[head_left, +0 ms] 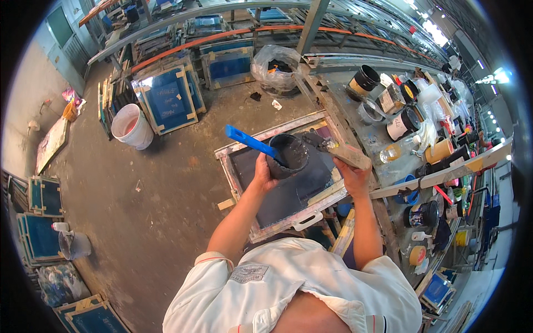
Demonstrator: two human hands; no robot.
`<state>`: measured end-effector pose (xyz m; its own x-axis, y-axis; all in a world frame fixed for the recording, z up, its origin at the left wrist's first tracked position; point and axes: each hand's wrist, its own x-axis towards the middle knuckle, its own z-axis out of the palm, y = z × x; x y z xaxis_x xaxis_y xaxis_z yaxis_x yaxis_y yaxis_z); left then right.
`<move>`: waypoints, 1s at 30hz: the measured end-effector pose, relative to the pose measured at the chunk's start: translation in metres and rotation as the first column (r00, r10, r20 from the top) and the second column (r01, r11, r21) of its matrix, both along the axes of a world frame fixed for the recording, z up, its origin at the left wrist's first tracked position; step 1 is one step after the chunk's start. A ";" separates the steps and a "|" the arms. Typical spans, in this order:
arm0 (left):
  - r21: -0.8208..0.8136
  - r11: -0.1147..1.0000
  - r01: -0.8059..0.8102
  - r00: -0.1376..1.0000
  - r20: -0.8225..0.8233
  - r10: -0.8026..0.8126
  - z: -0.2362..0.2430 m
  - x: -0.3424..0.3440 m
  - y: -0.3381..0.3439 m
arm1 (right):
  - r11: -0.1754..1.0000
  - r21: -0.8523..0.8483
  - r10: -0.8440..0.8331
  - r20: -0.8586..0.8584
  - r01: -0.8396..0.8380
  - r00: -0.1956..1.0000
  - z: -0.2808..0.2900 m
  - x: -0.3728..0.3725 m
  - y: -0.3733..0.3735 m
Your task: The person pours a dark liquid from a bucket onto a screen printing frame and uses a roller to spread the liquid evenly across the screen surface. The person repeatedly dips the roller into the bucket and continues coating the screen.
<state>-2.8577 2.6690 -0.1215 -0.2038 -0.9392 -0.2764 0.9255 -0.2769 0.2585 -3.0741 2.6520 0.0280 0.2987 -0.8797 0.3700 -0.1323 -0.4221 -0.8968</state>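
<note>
The fingers of the left hand [263, 174] are clamped around the near left side of a dark ink tub [287, 171], in which a blue-handled spatula [250, 141] is left leaning over the rim. A wooden-handled scraper [350, 155] is gripped by the fingers of the right hand [355, 176], its dark, coated end held beside the tub; whether the rim is touched cannot be told. Both are held above a screen-printing frame [277, 224]. The tub is probably best kept upright and firmly supported, with the scraper's loaded end kept close to its mouth so that drips are caught. Farther right, pots and bottles are carried by a desk [338, 91]. Handwriting is borne by a pale pot [403, 123] there and by a blue screen [169, 102] leaning at upper left; lettering is also carried by the shirt patch [250, 273].
</note>
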 end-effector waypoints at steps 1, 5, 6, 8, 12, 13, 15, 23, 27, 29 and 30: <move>-0.007 1.000 0.005 0.999 -0.045 -0.005 0.004 -0.002 0.000 | 1.000 -0.022 0.006 0.013 -0.006 1.000 -0.006 0.000 0.000; 0.022 1.000 0.013 0.993 -0.119 -0.010 0.015 0.000 0.007 | 0.969 -0.241 0.054 -0.011 -0.055 0.998 -0.015 0.002 0.000; 0.009 1.000 0.012 0.990 -0.140 -0.011 0.014 0.002 0.008 | 0.959 -0.273 0.069 -0.027 -0.074 0.997 -0.016 0.003 -0.001; 0.016 1.000 -0.004 0.990 -0.144 0.007 0.011 0.004 0.013 | 0.935 -0.336 0.100 -0.061 -0.114 0.993 -0.017 0.004 -0.002; 0.070 0.997 -0.031 0.992 -0.122 0.039 0.027 0.004 0.028 | 0.884 -0.426 0.140 -0.149 -0.192 0.979 -0.022 0.001 -0.003; 0.078 0.996 -0.032 0.991 -0.129 0.042 0.031 0.006 0.032 | 0.872 -0.449 0.124 -0.182 -0.195 0.975 -0.022 -0.001 -0.005; 0.049 0.998 -0.045 0.989 -0.136 0.051 0.041 0.012 0.042 | 0.849 -0.487 0.094 -0.245 -0.206 0.965 -0.023 -0.007 -0.012; 0.041 0.972 -0.233 0.947 -0.215 0.237 0.022 0.057 0.089 | 0.895 -0.387 -0.001 -0.495 -0.220 0.869 -0.052 -0.015 -0.038; -0.052 0.916 -0.399 0.901 -0.206 0.381 -0.001 0.094 0.132 | 0.839 -0.261 0.161 -0.719 -0.477 0.676 -0.105 0.000 -0.049; -0.130 0.878 -0.460 0.883 -0.170 0.437 -0.033 0.110 0.161 | 0.785 -0.190 0.250 -0.774 -0.590 0.582 -0.134 0.014 -0.048; -0.188 0.864 -0.468 0.884 -0.125 0.451 -0.035 0.116 0.173 | 0.762 -0.179 0.278 -0.777 -0.622 0.565 -0.145 0.026 -0.048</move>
<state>-2.7415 2.8420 -0.1566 0.2527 -0.9652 -0.0669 0.9533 0.2365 0.1878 -3.0485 2.6042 -0.1167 0.9165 -0.3712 0.1490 -0.2985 -0.8827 -0.3629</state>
